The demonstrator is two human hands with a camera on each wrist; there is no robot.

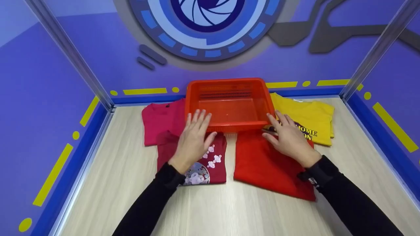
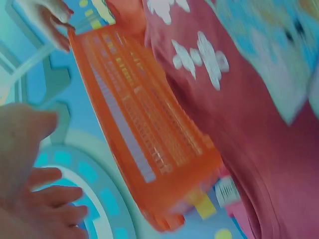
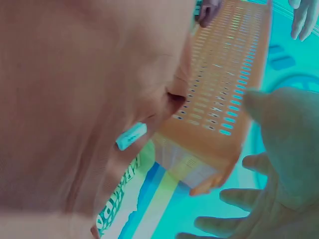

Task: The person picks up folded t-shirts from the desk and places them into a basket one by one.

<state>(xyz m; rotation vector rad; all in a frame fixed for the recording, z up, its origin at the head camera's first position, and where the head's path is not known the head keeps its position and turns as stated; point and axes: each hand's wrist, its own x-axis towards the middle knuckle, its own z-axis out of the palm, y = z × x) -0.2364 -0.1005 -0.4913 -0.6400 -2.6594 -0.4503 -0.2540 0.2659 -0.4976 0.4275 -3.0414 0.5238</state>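
An orange-red plastic basket [image 1: 229,126] with slotted sides stands at the back middle of the table. My left hand [image 1: 192,142], fingers spread and straight, hovers over a folded maroon T-shirt [image 1: 217,172] with white flower prints; its fingertips overlap the basket's front left corner in the head view. On the other side, my right hand [image 1: 290,137] is spread above a folded red garment [image 1: 259,160], its fingertips by the basket's front right corner. Both wrist views show the left hand [image 2: 20,199] and right hand [image 3: 286,179] with nothing in their fingers.
A folded pink T-shirt [image 1: 160,123] lies left of the basket, partly under the maroon one. To the right is a folded yellow T-shirt [image 1: 305,114] with dark lettering. Blue printed panels [image 1: 108,65] wall the light wooden table [image 1: 210,213] at the back and sides.
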